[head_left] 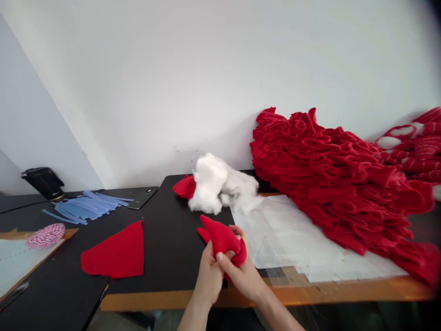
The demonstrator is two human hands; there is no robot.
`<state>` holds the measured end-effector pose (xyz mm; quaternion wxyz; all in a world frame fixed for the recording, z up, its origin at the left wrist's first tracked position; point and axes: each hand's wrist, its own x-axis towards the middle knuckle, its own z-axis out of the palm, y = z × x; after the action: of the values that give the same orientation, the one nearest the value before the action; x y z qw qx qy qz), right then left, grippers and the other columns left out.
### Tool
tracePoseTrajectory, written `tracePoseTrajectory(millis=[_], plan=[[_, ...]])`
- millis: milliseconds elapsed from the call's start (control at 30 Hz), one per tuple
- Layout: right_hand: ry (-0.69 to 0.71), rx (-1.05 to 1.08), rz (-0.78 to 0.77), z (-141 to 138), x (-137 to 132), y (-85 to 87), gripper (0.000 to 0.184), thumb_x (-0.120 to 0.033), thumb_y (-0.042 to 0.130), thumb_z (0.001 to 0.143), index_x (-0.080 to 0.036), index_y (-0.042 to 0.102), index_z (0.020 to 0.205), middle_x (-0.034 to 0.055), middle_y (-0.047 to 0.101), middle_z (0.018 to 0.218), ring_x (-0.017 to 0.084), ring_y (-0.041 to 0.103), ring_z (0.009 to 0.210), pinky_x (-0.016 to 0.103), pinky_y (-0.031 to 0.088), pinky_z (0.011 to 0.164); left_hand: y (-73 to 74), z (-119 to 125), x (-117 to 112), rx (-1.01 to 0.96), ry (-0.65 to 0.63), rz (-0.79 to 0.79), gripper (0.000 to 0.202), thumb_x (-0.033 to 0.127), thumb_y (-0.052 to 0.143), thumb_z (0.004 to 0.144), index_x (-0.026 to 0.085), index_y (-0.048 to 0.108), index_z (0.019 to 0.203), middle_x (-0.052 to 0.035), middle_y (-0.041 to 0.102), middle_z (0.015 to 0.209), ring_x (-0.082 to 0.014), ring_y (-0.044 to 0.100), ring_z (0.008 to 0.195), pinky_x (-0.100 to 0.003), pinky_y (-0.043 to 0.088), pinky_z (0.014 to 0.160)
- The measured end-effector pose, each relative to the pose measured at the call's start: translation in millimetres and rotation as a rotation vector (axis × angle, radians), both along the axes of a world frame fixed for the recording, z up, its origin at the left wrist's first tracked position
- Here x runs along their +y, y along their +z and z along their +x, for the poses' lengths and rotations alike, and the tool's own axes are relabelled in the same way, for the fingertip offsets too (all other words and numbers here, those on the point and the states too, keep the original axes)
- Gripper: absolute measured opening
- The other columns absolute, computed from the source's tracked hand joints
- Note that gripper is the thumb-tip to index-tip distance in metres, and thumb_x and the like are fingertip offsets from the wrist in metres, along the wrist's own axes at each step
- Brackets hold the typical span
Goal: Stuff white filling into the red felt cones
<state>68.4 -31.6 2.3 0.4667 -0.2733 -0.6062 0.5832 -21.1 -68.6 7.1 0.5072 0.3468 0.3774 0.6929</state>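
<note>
Snugly, my left hand (209, 271) and right hand (244, 272) close around a bunched red cloth (220, 234), held up near the front edge of the table (165, 257), seemingly so that I can squeeze it close to my body. Its pointed end sticks up past my left fingers, while folds bulge beside my right ones. White stuffing (210, 184) sits just beyond, heaped, I'd judge, where either hand could reach it. A flat red piece (117, 255) lies alone to my left, perhaps kept apart from the big red pile (330, 184) on my right, which rests partly on a white sheet (272, 239), likely for cleanliness. Blue strips (86, 207), a ball of string (46, 236) and a phone (143, 197) lie leftward, probably out of the way.
</note>
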Motion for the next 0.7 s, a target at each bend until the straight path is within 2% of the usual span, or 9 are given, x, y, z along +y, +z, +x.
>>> tracePoseTrajectory(millis=[100,167,233,300,400,467,567,633,700], plan=[[0.166,0.059,-0.118,2,1,5.4,0.062,-0.052,0.065,0.076,-0.024,0.038,0.125,0.0139,0.046,0.131,0.028,0.048,0.122,0.047,0.037,0.104,2.3,-5,-1,-0.111,-0.043,0.006,0.039,0.025,0.071,0.072,0.019,0.065,0.110,-0.0102,0.069,0.108,-0.0294,0.061,0.105,-0.041,0.044,0.094],[0.236,0.074,-0.126,5,0,7.9,0.066,-0.049,0.068,0.075,-0.027,0.036,0.128,0.0119,0.042,0.137,0.026,0.042,0.128,0.045,0.033,0.107,5.8,-12,-1,-0.183,-0.075,-0.012,0.040,0.028,0.073,0.072,0.017,0.064,0.109,-0.0120,0.070,0.106,-0.0295,0.062,0.103,-0.043,0.045,0.094],[0.257,0.063,-0.099,7,0,6.9,0.070,-0.046,0.069,0.075,-0.030,0.032,0.132,0.0095,0.040,0.139,0.025,0.041,0.129,0.044,0.033,0.108,9.1,-19,0,-0.232,-0.046,-0.037,0.036,0.029,0.073,0.072,0.015,0.065,0.105,-0.0133,0.070,0.105,-0.0288,0.064,0.100,-0.043,0.046,0.092],[0.172,-0.006,-0.060,9,0,2.0,0.059,-0.046,0.066,0.077,-0.030,0.041,0.128,0.0093,0.039,0.138,0.027,0.040,0.129,0.046,0.034,0.107,10.7,-24,4,-0.291,0.049,-0.063,0.031,0.028,0.072,0.073,0.015,0.066,0.100,-0.0134,0.069,0.108,-0.0266,0.064,0.098,-0.041,0.046,0.092],[-0.170,-0.147,0.056,10,-2,-8.5,0.037,-0.049,0.060,0.080,-0.023,0.063,0.106,0.0127,0.043,0.129,0.033,0.039,0.126,0.052,0.032,0.106,8.8,-26,8,-0.416,0.221,-0.108,0.029,0.029,0.071,0.075,0.016,0.064,0.100,-0.0125,0.067,0.113,-0.0232,0.064,0.099,-0.037,0.048,0.090],[-0.269,-0.178,0.145,9,-5,-13.1,0.034,-0.046,0.059,0.081,-0.022,0.065,0.104,0.0128,0.048,0.120,0.033,0.043,0.121,0.052,0.033,0.104,5.5,-22,9,-0.485,0.265,-0.123,0.033,0.033,0.070,0.076,0.018,0.062,0.104,-0.0126,0.066,0.115,-0.0229,0.064,0.098,-0.038,0.049,0.089],[-0.145,-0.139,0.166,6,-9,-11.8,0.041,-0.039,0.060,0.083,-0.025,0.055,0.121,0.0100,0.055,0.120,0.028,0.049,0.116,0.046,0.037,0.103,0.5,-11,8,-0.538,0.205,-0.104,0.041,0.036,0.069,0.076,0.021,0.057,0.113,-0.0123,0.064,0.118,-0.0248,0.064,0.100,-0.040,0.051,0.088],[-0.084,-0.098,0.106,4,-10,-6.1,0.049,-0.037,0.064,0.081,-0.025,0.050,0.126,0.0091,0.056,0.124,0.027,0.050,0.117,0.045,0.036,0.104,-1.6,-3,6,-0.525,0.183,-0.099,0.045,0.030,0.073,0.073,0.021,0.056,0.114,-0.0115,0.065,0.117,-0.0253,0.064,0.102,-0.040,0.051,0.089],[-0.013,-0.048,0.004,4,-11,1.6,0.049,-0.038,0.067,0.079,-0.023,0.052,0.123,0.0089,0.058,0.124,0.027,0.052,0.116,0.044,0.037,0.104,-2.8,1,5,-0.501,0.191,-0.103,0.045,0.024,0.075,0.071,0.020,0.057,0.112,-0.0113,0.066,0.116,-0.0252,0.064,0.103,-0.039,0.050,0.091]])
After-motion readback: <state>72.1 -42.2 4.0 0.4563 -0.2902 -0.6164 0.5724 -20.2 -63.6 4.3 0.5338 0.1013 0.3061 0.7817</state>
